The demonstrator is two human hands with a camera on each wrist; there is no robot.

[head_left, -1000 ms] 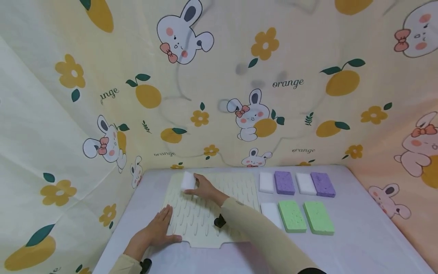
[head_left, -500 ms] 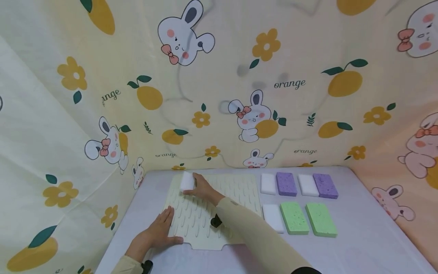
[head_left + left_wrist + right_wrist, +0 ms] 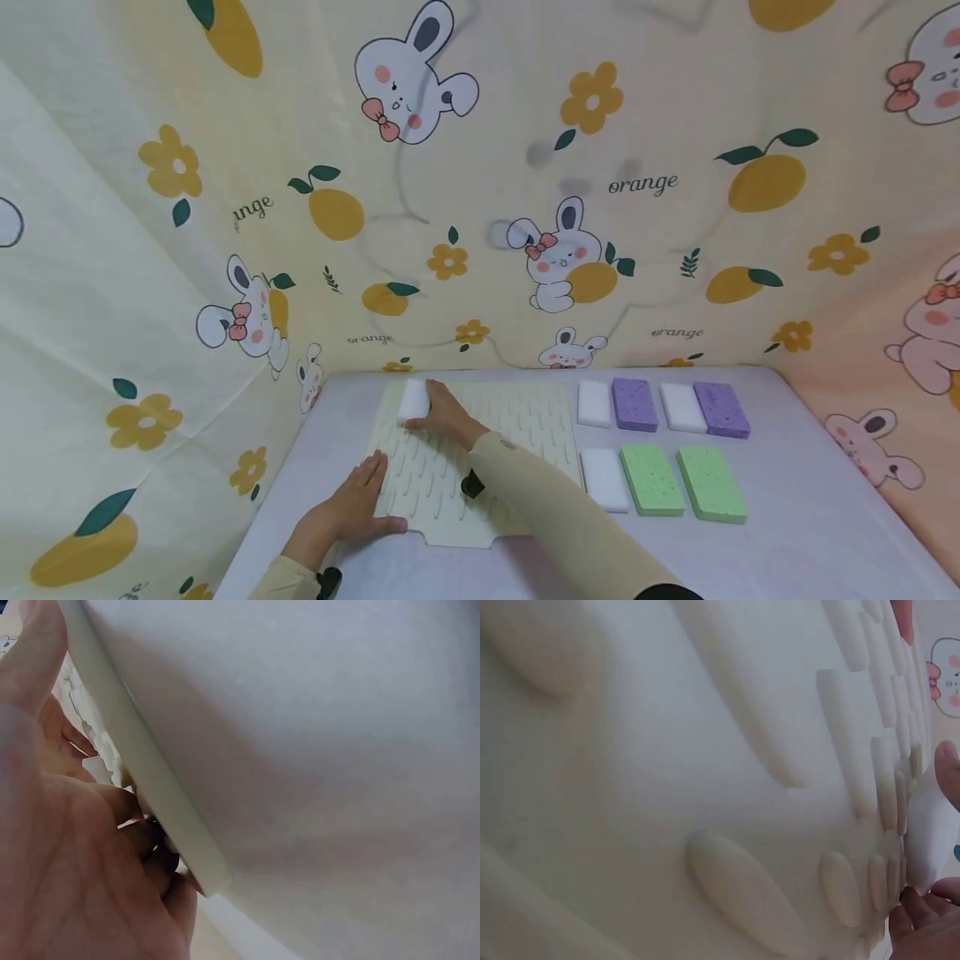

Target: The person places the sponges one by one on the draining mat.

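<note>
Nearest, the left hand [image 3: 348, 504] rests at the ribbed mat's [image 3: 450, 458] near-left corner, fingers extended, thumb spread, grasping nothing. Beyond it, the right hand [image 3: 447, 417] pinches a white block [image 3: 413, 402] between thumb and bent fingers at the mat's far-left corner; contact between block and mat is unclear. Sound technique: steady the mat with light palm pressure; pinch the probably soft block gently, evenly.
</note>
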